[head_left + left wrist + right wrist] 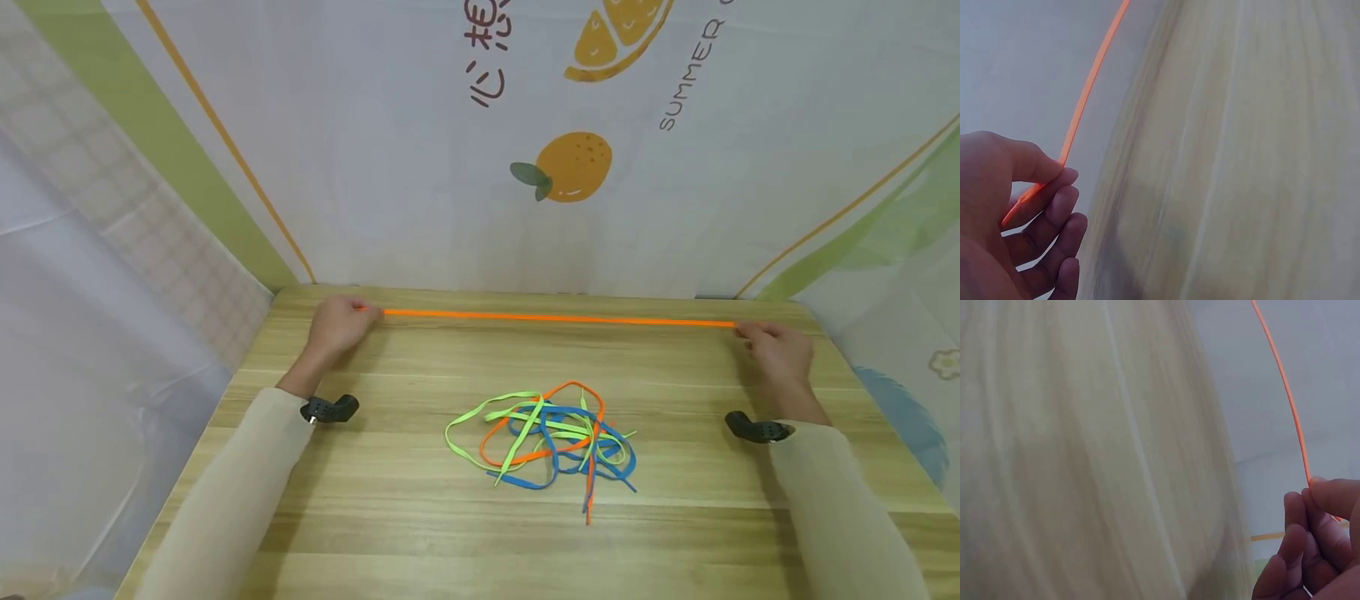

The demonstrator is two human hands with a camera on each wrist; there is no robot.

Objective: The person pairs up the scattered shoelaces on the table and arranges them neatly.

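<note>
Orange lace (pixel 558 317) is stretched left to right, my left hand (pixel 341 325) and right hand (pixel 782 352) pinching it. Tangled laces (pixel 555 409) sit nearer me, kinda midway.

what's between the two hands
A taut orange lace, each end pinched by the left hand and right hand; the head view shows it.

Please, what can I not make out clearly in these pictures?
Head view: how many laces form the pile; strands cover each other.
Head view: the lettering after "SUMMER", cut off by the top edge.
Right wrist view: the pinched part of the orange lace, hidden by the right hand.
</note>
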